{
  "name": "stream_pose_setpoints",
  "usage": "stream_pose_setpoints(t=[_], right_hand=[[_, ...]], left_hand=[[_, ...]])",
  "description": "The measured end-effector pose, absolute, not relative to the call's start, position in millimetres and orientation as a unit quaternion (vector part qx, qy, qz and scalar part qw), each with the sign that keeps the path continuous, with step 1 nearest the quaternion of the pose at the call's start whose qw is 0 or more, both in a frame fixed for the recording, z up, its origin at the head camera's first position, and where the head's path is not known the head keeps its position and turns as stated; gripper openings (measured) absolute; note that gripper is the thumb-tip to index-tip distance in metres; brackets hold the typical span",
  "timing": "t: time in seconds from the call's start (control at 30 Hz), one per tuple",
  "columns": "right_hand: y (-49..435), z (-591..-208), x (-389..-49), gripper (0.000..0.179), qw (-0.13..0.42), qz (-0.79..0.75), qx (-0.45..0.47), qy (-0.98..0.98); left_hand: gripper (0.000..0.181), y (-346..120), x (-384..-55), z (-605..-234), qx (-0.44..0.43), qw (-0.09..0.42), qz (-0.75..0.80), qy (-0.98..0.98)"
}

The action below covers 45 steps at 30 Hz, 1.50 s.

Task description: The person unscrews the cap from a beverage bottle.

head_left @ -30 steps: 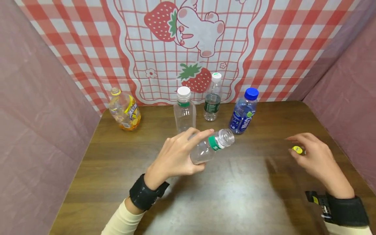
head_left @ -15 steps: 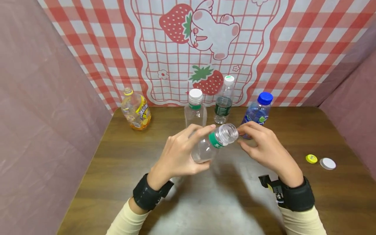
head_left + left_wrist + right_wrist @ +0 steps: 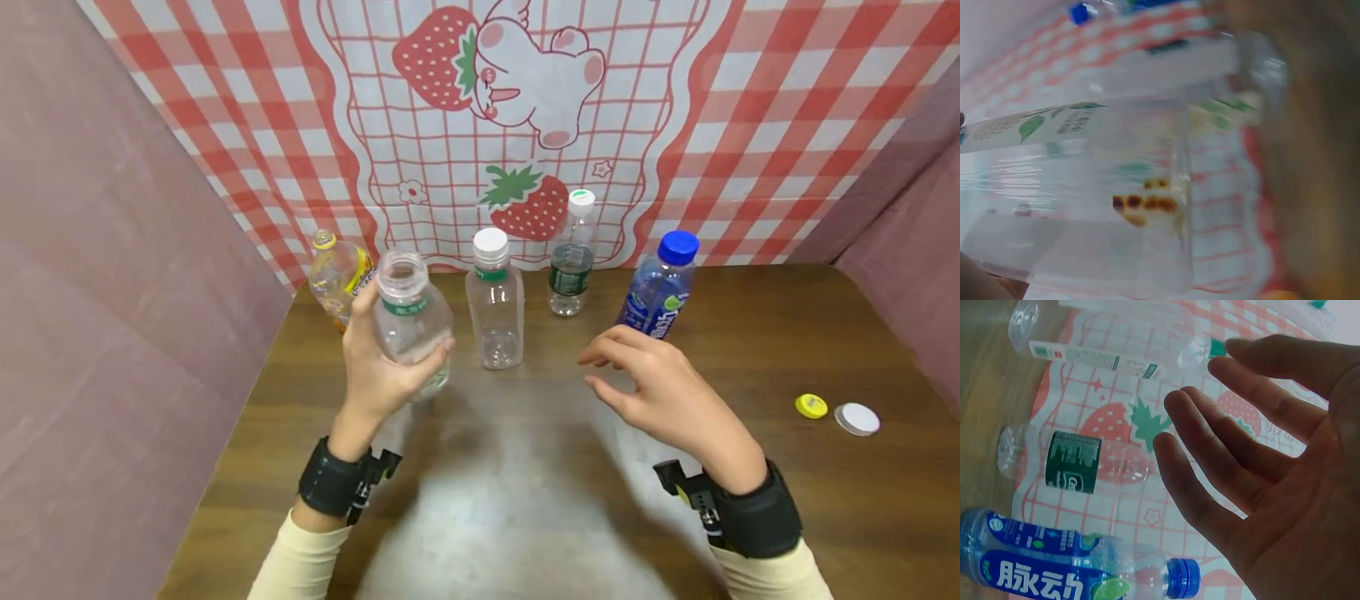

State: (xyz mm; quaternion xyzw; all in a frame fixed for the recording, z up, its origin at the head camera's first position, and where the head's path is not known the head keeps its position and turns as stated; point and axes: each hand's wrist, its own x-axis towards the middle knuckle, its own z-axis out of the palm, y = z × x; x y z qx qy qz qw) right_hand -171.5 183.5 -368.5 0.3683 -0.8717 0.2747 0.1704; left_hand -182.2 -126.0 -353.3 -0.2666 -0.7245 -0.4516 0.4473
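My left hand grips a clear plastic bottle with a green neck band and no cap, its mouth tipped slightly toward me. In the left wrist view the same bottle fills much of the picture, blurred. Fingers loosely bent and holding nothing, my right hand hovers in front of the blue-capped bottle. The right wrist view shows its palm and parted fingers. A white-capped clear bottle stands upright between the two hands.
Behind the held bottle stands an uncapped yellow-labelled bottle, partly hidden. A green-labelled bottle with a white cap is at the back. A yellow cap and a white cap lie on the table's right side.
The left hand has carried the uncapped bottle leftward and turned it more upright. My right hand came in from the caps on the right to the bottle's mouth and is now apart from it.
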Motion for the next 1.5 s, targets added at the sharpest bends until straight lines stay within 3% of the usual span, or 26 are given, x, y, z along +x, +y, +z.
stream_pose_setpoints(t=[0.17,0.47,0.67,0.87,1.13,1.37,1.5], right_hand=[[179,-367,-168,0.015,0.168,0.275,0.370,-0.871],[180,-367,-167,0.011,0.160,0.283,0.363,-0.873],[182,-368,-166,0.009,0.160,0.287,0.361,-0.873],[183,-367,-167,0.008,0.162,0.294,0.362,-0.870],[185,-365,-165,0.009,0.152,0.298,0.351,-0.874],[183,-365,-165,0.009,0.151,0.296,0.352,-0.875],[184,-363,-165,0.009,0.150,0.293,0.354,-0.875]], left_hand=[[0.087,-141,-225,-384,-0.168,0.419,-0.489,-0.746],[0.087,-127,-301,-418,-0.074,0.469,-0.496,-0.727],[0.082,-122,-331,-429,-0.049,0.493,-0.473,-0.729],[0.090,-124,-347,-441,-0.038,0.488,-0.462,-0.739],[0.099,-132,-360,-457,0.007,0.440,-0.456,-0.773],[0.114,-134,-344,-446,-0.006,0.408,-0.465,-0.786],[0.114,-128,-318,-427,-0.034,0.402,-0.472,-0.784]])
